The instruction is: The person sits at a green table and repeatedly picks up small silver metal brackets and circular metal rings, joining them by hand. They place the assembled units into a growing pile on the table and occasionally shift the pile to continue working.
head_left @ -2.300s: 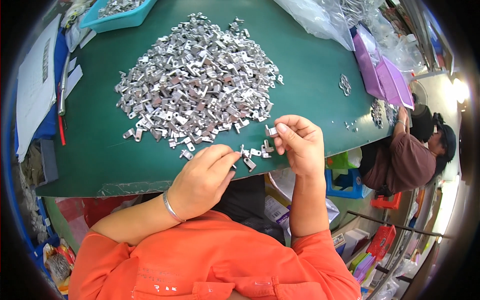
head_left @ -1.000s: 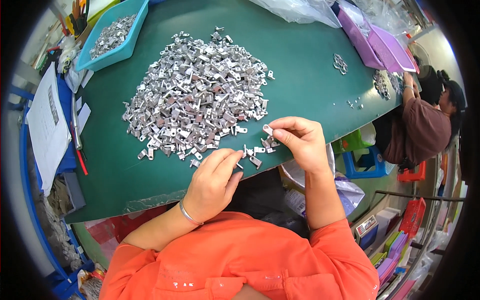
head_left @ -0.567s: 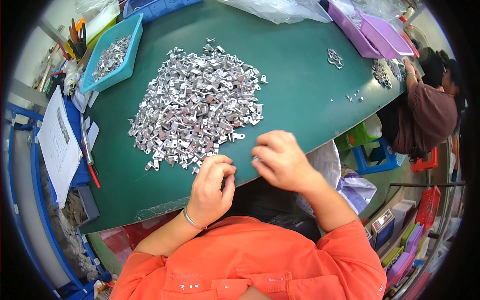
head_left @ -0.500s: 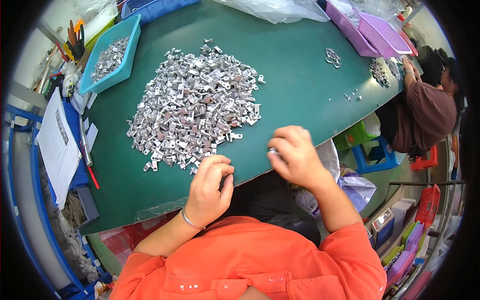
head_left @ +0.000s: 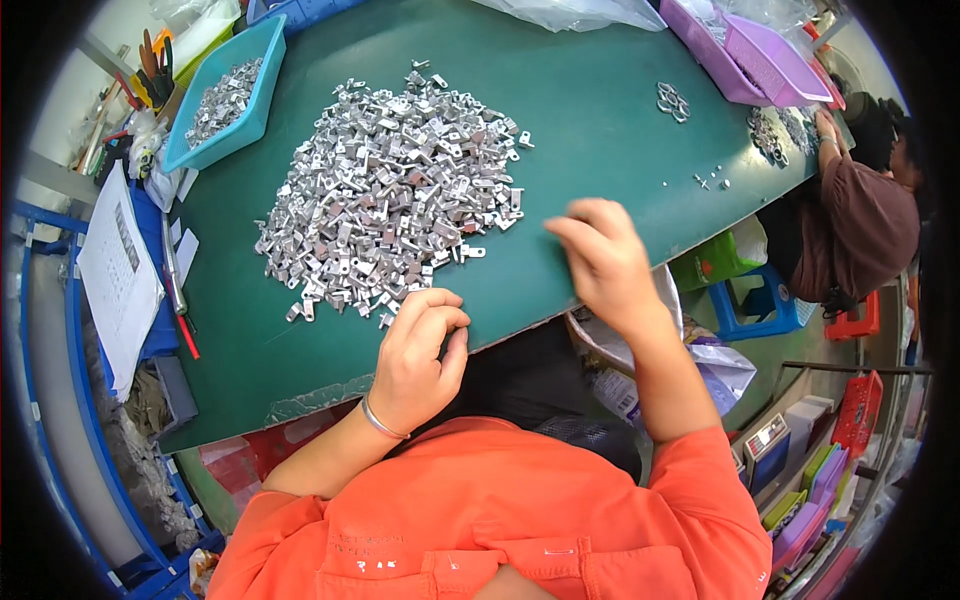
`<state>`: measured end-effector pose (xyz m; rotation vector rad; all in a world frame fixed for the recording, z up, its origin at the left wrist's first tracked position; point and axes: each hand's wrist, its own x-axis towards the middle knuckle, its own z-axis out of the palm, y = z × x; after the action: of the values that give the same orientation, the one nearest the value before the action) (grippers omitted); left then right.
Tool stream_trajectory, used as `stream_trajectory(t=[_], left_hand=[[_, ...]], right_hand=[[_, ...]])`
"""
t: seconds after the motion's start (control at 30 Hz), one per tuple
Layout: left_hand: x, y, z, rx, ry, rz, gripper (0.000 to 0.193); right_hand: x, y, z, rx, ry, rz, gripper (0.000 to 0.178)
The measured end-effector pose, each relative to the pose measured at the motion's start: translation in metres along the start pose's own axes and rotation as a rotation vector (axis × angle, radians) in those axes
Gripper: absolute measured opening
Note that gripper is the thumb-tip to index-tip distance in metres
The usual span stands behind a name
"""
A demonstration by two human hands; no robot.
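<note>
A large heap of small silvery metal brackets (head_left: 390,200), each with a hole in its tab, lies on the green tabletop (head_left: 590,120). Close to the heap's near edge is my left hand (head_left: 420,345), its fingers curled against the thumb; anything pinched there is hidden. My right hand (head_left: 605,255) hovers to the right of the heap over the table's near edge. Its fingers are bent and partly apart, and no bracket shows in them. Below my right wrist a pale open bag or bin (head_left: 600,340) shows beside my lap.
A turquoise tray (head_left: 262,95) of metal pieces stands back left, and a purple basket (head_left: 765,65) back right. Metal rings (head_left: 672,102) lie at right. Paper sheets (head_left: 118,290) hang at the left edge. A co-worker (head_left: 860,220) sits at far right.
My right hand has moved up and slightly right; the small metal piece at its fingertips no longer shows. My left hand stays by the heap.
</note>
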<state>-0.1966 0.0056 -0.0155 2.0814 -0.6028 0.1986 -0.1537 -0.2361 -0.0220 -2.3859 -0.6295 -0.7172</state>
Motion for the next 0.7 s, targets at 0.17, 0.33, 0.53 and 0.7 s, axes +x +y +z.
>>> stream_trajectory(t=[0.17, 0.33, 0.53, 0.7], left_hand=[[0.004, 0.002, 0.000, 0.011, 0.003, 0.040, 0.018], [0.002, 0.001, 0.000, 0.003, -0.017, 0.019, 0.018], [0.004, 0.001, 0.000, 0.026, -0.024, 0.061, 0.018], [0.005, 0.001, 0.001, 0.018, -0.024, 0.048, 0.017]], right_hand=[[0.023, -0.003, 0.030, 0.036, -0.039, 0.110, 0.009], [0.011, -0.014, 0.000, 0.348, -0.165, 0.360, 0.005], [0.019, -0.026, 0.006, 0.329, -0.145, 0.307, 0.009], [0.027, -0.021, 0.027, 0.348, -0.026, 0.409, 0.010]])
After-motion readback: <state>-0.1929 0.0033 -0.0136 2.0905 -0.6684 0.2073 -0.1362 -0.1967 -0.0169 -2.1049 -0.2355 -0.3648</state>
